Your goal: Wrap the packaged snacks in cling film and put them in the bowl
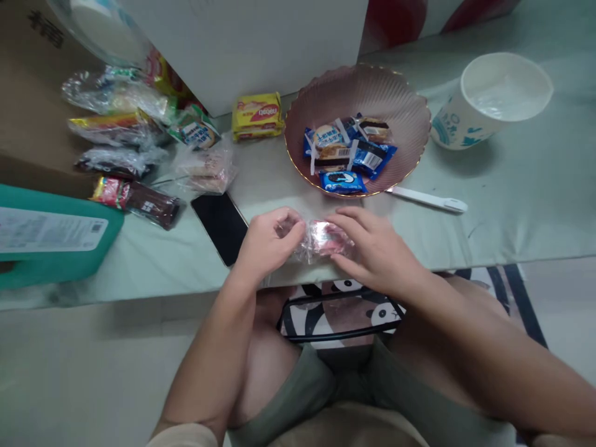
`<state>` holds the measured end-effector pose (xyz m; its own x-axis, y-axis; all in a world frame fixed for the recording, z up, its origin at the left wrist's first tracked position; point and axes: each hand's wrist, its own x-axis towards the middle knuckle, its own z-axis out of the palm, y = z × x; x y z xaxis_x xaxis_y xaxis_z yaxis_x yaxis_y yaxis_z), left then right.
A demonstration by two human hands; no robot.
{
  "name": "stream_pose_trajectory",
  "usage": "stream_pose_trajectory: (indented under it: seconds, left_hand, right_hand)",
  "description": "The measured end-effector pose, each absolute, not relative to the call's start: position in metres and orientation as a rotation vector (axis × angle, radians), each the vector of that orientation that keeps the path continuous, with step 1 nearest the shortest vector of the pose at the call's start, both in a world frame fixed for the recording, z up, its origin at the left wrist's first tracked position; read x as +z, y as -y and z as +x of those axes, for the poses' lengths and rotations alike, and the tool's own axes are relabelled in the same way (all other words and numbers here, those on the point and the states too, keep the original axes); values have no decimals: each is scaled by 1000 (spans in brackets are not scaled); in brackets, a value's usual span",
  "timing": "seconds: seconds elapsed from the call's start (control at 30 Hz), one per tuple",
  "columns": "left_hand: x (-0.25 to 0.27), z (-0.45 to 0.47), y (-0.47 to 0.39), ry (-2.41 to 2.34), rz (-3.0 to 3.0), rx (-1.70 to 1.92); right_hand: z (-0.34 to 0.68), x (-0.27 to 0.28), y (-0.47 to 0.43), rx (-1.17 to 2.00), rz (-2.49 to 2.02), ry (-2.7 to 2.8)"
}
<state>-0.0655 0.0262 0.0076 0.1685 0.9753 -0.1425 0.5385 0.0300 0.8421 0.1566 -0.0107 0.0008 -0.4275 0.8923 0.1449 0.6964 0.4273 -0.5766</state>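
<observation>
Near the table's front edge I have a small clear plastic packet with something pink inside; its exact contents I cannot make out. My left hand pinches the crinkled left end of that packet. My right hand is curled around its right side, thumb and fingers on the plastic. Just behind stands a pink ribbed bowl with a gold rim, holding several wrapped biscuits in blue and clear packaging. A dark-screened phone lies left of my left hand.
A white knife-like handle pokes out beside the bowl. To the right a paper cup leans. Yellow wafer packs, several bagged snacks and a teal container are on the left. A white box stands behind.
</observation>
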Motion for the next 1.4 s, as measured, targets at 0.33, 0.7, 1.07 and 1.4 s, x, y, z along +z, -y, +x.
stream_pose_trajectory:
  seconds: [0.33,0.7,1.07,1.4]
  left_hand:
    - [2,-99,-40,-1578,1350,783]
    - [10,-100,-31,-2008,1777,802]
    - [10,-77,-26,-1318,2237,628]
    - [10,-55,-27,-1573,1913,1104]
  right_hand:
    - [197,5,-11,857,-1382,2155]
    - [231,18,-9,300,-2049,1946]
    - [225,3,-4,392,-1511,2383]
    - [196,19,7,394,-1721,1641]
